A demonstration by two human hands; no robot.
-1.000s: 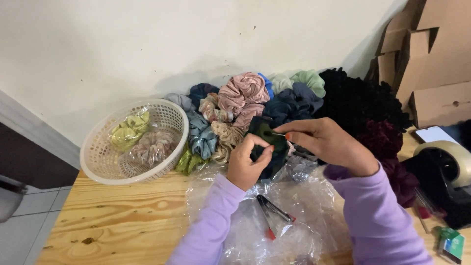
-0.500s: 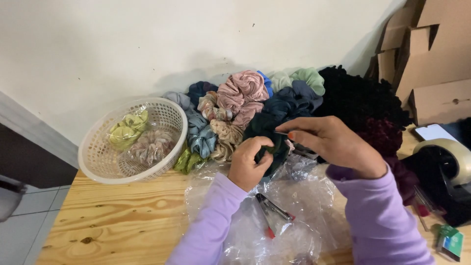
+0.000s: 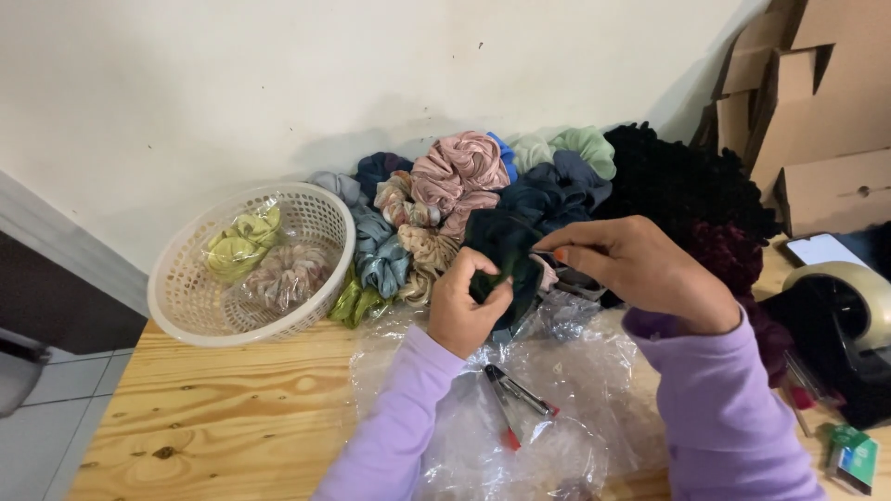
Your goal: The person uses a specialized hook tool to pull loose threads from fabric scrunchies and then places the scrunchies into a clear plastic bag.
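Both of my hands hold one dark green scrunchie (image 3: 506, 255) above a heap of clear plastic bags (image 3: 557, 408). My left hand (image 3: 464, 306) grips its lower left part. My right hand (image 3: 636, 269) pinches its right side with thumb and forefinger. Behind them a pile of scrunchies (image 3: 464, 190) in pink, blue, grey, green and black lies against the wall. Small scissors with red-tipped handles (image 3: 515, 404) lie on the plastic just below my left hand.
A white plastic basket (image 3: 190, 320) at the left holds two bagged scrunchies. A tape dispenser (image 3: 849, 320) stands at the right edge, cardboard boxes (image 3: 821, 111) behind it. The wooden table (image 3: 223, 427) ends at the left, over a tiled floor.
My hands have shifted slightly on the dark green scrunchie, turning it; my right thumb and forefinger now pinch its right side. Everything else stays put.
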